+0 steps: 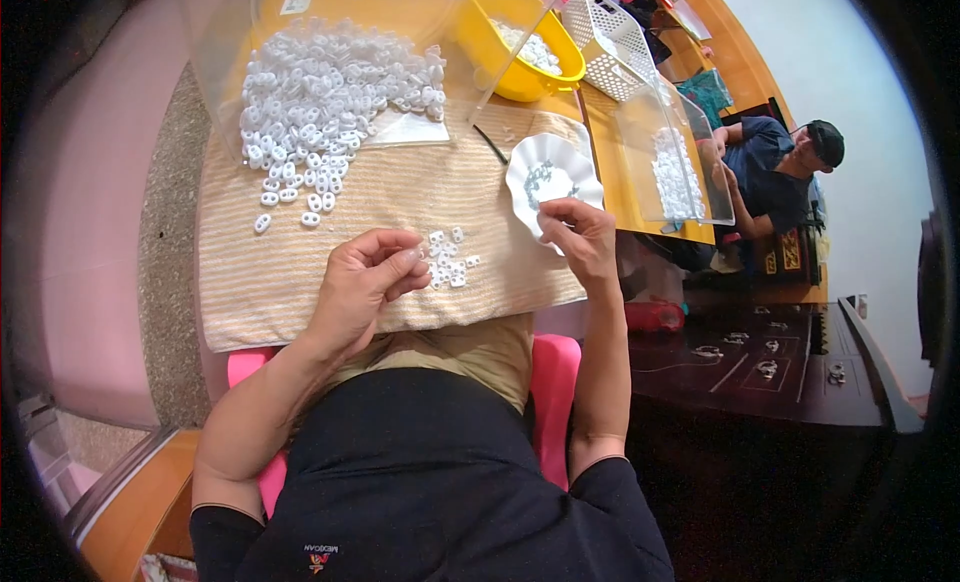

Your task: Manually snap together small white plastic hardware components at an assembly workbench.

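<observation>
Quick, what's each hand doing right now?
Left hand: fingers pinched together over the striped cloth, seemingly on a small white piece; too small to confirm.
Right hand: fingertips pinched at the white scalloped dish; contents cannot be told.

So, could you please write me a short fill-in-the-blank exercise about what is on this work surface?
1. The big pile of small white plastic pieces lies on a striped beige ____.
2. The person's right hand reaches over a white scalloped ____ holding small dark parts.
3. The left hand pinches a piece beside a small ____ of white pieces.
4. The round plastic bowl at the back is ____.

Missing words: cloth; dish; cluster; yellow
</observation>
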Motion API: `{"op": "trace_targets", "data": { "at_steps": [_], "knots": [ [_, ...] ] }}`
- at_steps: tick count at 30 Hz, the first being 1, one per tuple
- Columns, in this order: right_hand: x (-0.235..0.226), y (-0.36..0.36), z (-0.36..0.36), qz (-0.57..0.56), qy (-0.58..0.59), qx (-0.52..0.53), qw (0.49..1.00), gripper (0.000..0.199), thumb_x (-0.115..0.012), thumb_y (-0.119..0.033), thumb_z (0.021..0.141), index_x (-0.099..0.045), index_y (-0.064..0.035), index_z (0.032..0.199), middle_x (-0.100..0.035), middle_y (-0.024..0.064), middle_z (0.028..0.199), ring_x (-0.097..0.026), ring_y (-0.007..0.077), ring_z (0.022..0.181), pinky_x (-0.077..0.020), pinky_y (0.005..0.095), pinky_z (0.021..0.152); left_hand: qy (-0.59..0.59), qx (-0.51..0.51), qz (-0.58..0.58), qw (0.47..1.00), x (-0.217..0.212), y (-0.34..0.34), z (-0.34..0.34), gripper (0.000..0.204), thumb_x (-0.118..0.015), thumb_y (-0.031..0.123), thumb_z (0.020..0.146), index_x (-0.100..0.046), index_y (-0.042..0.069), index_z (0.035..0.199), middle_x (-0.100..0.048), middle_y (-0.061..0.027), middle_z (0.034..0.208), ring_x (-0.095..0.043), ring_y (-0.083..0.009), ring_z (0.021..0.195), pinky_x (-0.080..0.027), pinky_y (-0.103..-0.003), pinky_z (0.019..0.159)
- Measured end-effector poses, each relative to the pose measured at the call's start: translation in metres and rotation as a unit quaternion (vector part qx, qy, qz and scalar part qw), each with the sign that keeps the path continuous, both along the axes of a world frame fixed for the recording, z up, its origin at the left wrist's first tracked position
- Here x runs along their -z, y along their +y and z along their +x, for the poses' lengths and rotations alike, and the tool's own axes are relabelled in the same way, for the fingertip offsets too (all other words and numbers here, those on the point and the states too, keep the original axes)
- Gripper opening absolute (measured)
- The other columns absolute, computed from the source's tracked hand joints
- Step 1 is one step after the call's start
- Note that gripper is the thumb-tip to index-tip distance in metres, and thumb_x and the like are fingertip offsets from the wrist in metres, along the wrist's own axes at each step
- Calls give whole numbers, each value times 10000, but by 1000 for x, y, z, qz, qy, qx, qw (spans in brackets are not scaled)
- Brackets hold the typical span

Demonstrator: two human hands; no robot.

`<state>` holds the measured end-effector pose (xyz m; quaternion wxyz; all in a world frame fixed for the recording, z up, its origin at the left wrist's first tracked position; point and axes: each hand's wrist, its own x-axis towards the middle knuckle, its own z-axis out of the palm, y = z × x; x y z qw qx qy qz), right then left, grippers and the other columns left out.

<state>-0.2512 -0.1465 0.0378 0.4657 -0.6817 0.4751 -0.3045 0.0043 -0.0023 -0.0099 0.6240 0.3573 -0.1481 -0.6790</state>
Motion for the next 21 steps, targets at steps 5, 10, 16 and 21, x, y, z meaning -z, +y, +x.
{"op": "trace_targets", "data": {
  "at_steps": [5,10,16,21],
  "knots": [
    [-8,31,35,35,-123,-89,988,144,-623,79,816,-660,62,954,-645,71,879,-615,123,747,-521,240,677,-33,59,-1,998,-6,1,-3,187,-606,60,918,-618,-7,1092,-668,-85,998,-653,-131,841,-564,-279,802],
    [-13,56,68,69,-157,-143,975,136,-622,115,772,-666,47,882,-636,77,877,-603,144,791,-476,255,702,-40,81,-21,996,-12,1,-4,214,-611,95,925,-615,-19,1107,-662,-73,997,-645,-123,848,-561,-276,807],
    [-6,61,79,22,-113,-221,969,123,-677,24,840,-673,31,963,-628,68,933,-608,118,848,-492,231,717,-31,99,-44,994,-14,4,0,221,-649,141,912,-628,-14,1069,-665,-65,903,-646,-126,788,-561,-260,736],
    [-3,62,81,15,-97,-219,971,118,-681,17,840,-674,33,957,-629,74,929,-612,120,850,-498,235,722,-26,96,-22,995,-14,3,-1,176,-656,143,908,-635,-5,1001,-658,-51,855,-643,-122,752,-555,-249,712]
  ]
}}
